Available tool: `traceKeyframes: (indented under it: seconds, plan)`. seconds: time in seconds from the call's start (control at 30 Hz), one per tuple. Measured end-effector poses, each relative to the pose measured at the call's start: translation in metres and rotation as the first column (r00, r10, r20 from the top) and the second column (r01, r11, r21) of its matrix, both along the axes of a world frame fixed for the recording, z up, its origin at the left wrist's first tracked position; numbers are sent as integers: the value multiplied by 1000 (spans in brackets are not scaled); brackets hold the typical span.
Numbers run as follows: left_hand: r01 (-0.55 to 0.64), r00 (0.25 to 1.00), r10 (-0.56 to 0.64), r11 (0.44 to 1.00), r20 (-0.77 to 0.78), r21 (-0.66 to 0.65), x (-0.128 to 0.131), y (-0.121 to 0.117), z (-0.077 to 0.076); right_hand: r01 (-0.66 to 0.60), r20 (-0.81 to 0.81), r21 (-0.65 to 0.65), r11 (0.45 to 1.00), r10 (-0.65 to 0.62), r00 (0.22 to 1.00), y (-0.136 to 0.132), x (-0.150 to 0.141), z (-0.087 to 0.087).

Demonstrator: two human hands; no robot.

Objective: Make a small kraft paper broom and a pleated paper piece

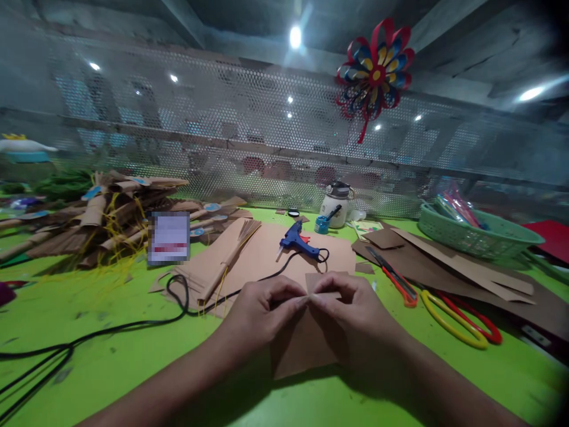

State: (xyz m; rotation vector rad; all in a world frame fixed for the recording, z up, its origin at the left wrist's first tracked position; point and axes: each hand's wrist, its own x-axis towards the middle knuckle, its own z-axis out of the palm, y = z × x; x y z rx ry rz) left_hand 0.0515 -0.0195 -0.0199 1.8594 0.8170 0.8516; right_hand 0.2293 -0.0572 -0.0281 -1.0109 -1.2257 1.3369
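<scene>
L hand point(262, 305) & R hand point(360, 305) pinching brown paper sheet point(302, 350), tips nearly meeting, over green surface point(120, 367), well short of its back edge; blue glue gun point(299, 240) btwn sheet & that edge.

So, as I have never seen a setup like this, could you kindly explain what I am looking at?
Of course. There is no machine here, just a person's two bare hands. The single picture comes from a camera worn on the head, looking forward and down. The left hand and right hand meet in the middle, their fingertips pinching a piece of brown paper. Beyond them on the green table, a blue glue gun lies on light brown sheets. To the left is a heap of brown paper bundles; to the right are scissors and a green basket. A bottle stands further back.
</scene>
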Motion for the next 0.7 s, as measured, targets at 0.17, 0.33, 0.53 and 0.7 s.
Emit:
traceKeyframes:
  seconds: [0.17,0.33,0.53,0.7]
  plan:
    - [-7,994,15,997,-105,78,0,1,-1,103,-67,8,995,-103,992,1,-6,-8]
    - [-9,980,36,990,-197,138,-2,3,-4,132,-123,-52,990,-138,983,0,-10,-3]
    - [-24,993,26,1000,-114,14,2,3,-4,146,-64,-70,987,-150,987,-2,-11,3]
    - [-21,999,16,989,-35,-143,5,4,-7,136,-58,-49,989,-139,989,3,-6,-5]
